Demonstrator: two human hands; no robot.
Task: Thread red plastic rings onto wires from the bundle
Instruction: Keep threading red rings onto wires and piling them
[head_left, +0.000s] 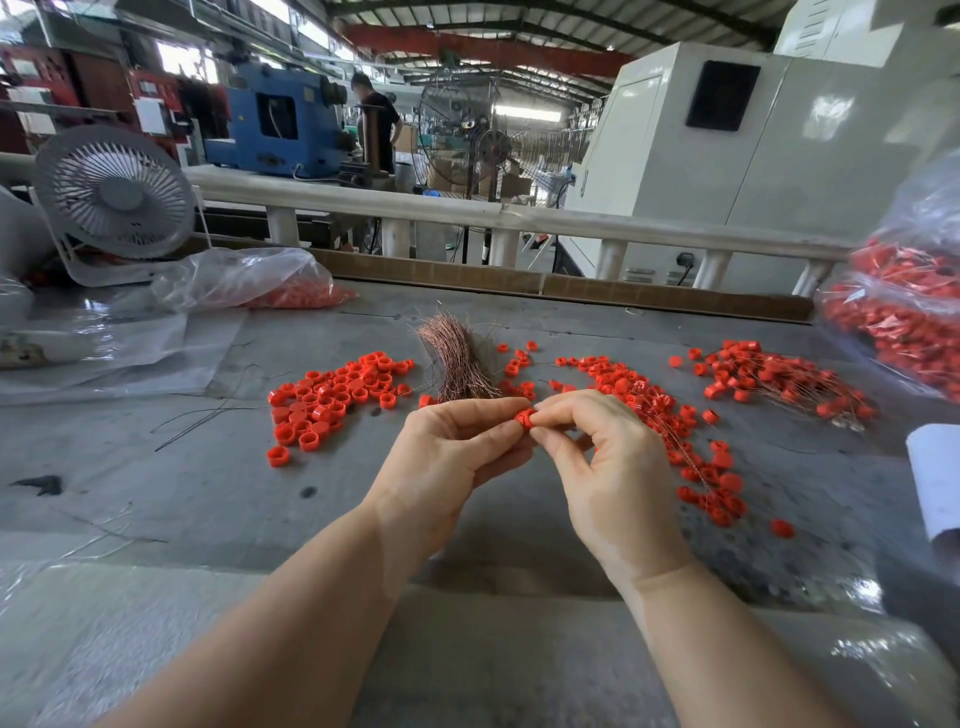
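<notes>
Both hands are working on a single red ring (524, 418), which is being held above the grey table (208, 493), just in front of the copper wire bundle (460, 364); the left hand (457, 452) is pinching the ring from its side between thumb and forefinger, and the right hand (597, 457) is pinching at it from the other side with curled fingers; whether a wire is already passing through the ring cannot be told, since any strand there is too fine to make out; judging by this, the step in hand is the threading itself, with one hand steadying the ring and the other feeding or pulling a wire; the next move is probably calling for the wire end to be drawn clear through the hole and the threaded piece to be laid with the finished ones, which will need a light, steady pinch, as the ring is small and smooth and looks likely to slip; the ring is showing as a short, bright red plastic band with an open centre, like those lying in the loose pile (332, 400) to the left of the bundle; the rings to the right (675, 415) are appearing tangled with thin wires, so these are likely the finished ones.
</notes>
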